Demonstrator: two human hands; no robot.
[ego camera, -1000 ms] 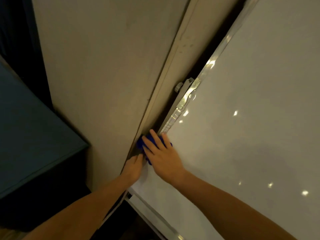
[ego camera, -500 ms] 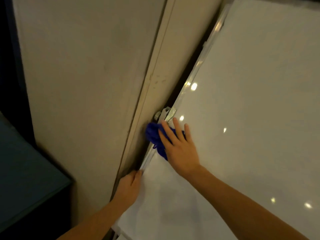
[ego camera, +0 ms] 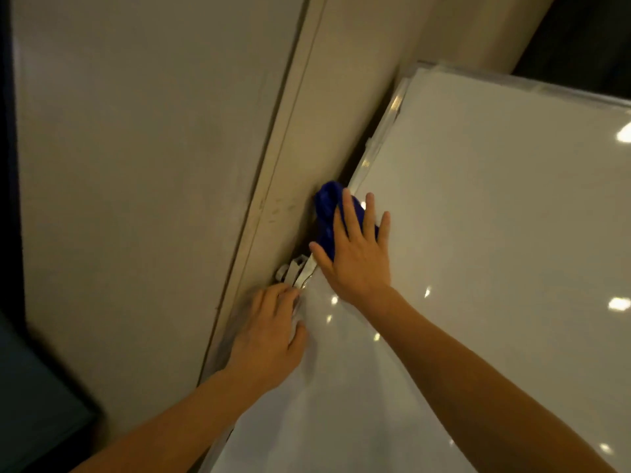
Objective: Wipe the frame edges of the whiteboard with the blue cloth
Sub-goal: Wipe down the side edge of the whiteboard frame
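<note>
1. We see the whiteboard (ego camera: 495,250) filling the right and lower part of the head view, tilted in the picture; its glossy white face carries several bright light reflections.
2. The left frame edge (ego camera: 382,131) of the whiteboard runs diagonally from the upper corner down toward the hands; it is a pale metal strip with small glints on it; a dark gap separates it from the beige wall trim (ego camera: 290,172) beside it.
3. The blue cloth (ego camera: 327,213) lies bunched against this frame edge, roughly midway along its visible length; part of the cloth rises above the fingertips and part is covered by the hand.
4. The right hand (ego camera: 355,254) rests flat on the cloth, palm down; its fingers (ego camera: 351,216) are extended and slightly spread, pressing the cloth against the edge and the adjoining board face rather than curling around it; the little finger touches the board surface directly.
5. A small white bracket (ego camera: 293,269) sits on the frame just below the right hand, between the two hands.
6. The left hand (ego camera: 269,336) grips the frame edge just below the bracket; its fingers (ego camera: 273,298) are curled over the edge with the tips hidden behind it; the thumb lies on the board face.
7. Both forearms enter from the bottom of the view; the beige wall (ego camera: 136,199) occupies the left half; a dark blue-grey surface (ego camera: 34,404) shows in the lower left corner, blurred.
</note>
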